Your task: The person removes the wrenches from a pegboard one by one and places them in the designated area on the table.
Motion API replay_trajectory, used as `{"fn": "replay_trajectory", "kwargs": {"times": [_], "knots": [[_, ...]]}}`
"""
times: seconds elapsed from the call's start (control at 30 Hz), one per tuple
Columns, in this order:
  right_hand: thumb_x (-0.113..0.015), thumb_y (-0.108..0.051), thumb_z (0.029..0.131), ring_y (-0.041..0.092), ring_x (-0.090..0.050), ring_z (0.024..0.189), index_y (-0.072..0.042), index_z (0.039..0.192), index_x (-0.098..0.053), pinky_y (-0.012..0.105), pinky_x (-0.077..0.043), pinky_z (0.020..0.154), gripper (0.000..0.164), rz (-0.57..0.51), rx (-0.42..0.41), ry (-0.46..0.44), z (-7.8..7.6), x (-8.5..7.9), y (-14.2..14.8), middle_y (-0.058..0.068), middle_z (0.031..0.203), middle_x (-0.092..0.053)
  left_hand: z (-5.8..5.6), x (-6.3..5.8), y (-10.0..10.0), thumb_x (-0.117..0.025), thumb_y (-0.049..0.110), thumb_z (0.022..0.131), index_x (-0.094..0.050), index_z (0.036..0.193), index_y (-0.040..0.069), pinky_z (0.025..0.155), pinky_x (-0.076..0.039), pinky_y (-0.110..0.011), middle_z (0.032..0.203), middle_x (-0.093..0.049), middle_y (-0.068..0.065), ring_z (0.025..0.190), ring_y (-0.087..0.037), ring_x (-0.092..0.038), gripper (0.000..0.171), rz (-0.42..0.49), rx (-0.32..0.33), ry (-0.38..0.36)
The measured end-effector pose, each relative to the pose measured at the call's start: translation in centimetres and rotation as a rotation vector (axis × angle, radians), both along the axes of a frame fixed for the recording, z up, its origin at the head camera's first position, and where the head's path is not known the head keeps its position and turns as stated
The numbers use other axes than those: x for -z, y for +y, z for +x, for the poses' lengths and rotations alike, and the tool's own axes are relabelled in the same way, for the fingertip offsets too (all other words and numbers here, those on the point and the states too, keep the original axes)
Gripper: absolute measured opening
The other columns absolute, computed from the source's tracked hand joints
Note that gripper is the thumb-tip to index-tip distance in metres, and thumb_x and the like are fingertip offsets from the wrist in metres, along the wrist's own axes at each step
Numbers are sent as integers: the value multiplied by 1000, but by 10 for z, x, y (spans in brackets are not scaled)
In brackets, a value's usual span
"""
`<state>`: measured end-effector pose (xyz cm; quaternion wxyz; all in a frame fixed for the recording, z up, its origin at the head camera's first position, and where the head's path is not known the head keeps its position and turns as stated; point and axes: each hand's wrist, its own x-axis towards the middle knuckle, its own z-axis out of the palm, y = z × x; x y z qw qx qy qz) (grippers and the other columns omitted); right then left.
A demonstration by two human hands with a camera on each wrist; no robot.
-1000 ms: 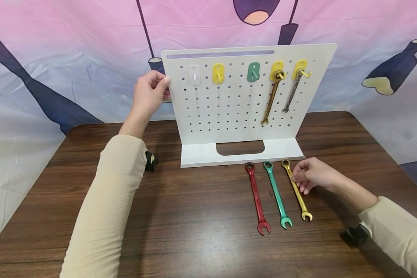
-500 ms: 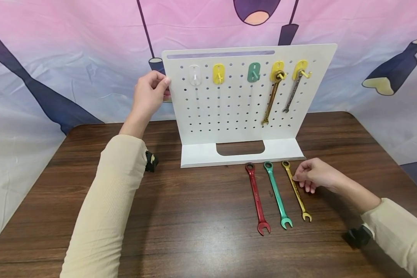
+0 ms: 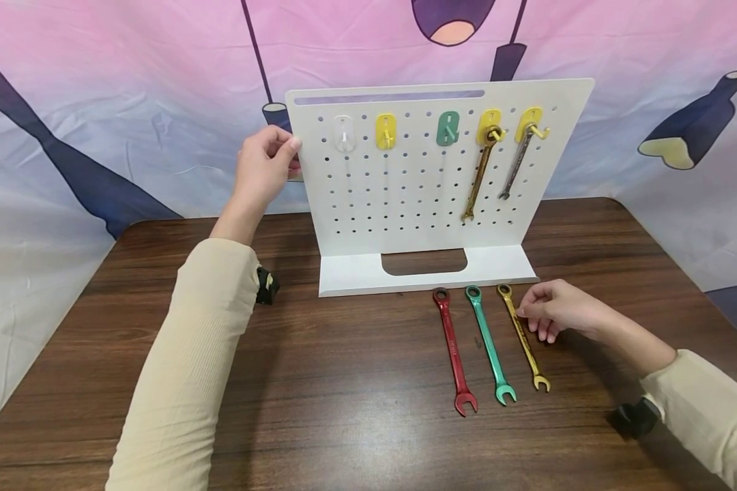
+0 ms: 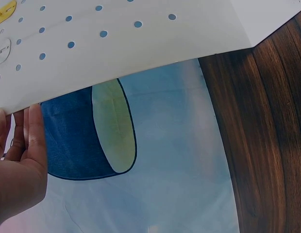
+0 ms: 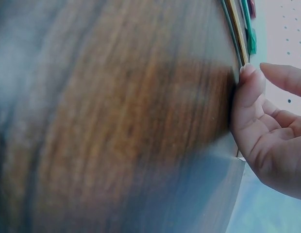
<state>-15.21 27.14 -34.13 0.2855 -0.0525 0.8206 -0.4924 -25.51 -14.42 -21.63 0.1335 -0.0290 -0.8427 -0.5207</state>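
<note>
**Board braced at upper left, fingertips at the gold wrench**

At upper left, the left hand [image 3: 264, 160] pinches the edge of the white pegboard [image 3: 414, 164], thumb in front; a light, even hold should steady it without tilting it. Right of centre, the red wrench [image 3: 452, 348] and green wrench [image 3: 488, 348] lie untouched; the moving fingers should clear them. Next comes the gold wrench [image 3: 525, 341], below the board's right corner. The right hand [image 3: 555, 308] bends its fingers at that shaft; a pinch toward the ring end would probably control it best.

The board hides part of the left fingers. Whether the right fingertips pinch the shaft or only touch it cannot be told; the right wrist view is blurred and cuts off the wrenches at its top edge.
</note>
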Motion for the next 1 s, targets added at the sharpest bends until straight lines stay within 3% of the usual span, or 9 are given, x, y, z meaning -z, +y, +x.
{"fn": "replay_trajectory", "kwargs": {"times": [1.0], "knots": [[-56,-8,90,22,-58,62,12,99,-52,36,-56,56,22,13,-43,105,-21,-26,-11,13,75,-58,-1,-1,0,-51,24,94,-55,92,5,77,-54,-25,89,-57,-5,78,-14,-61,20,4,-2,-8]]}}
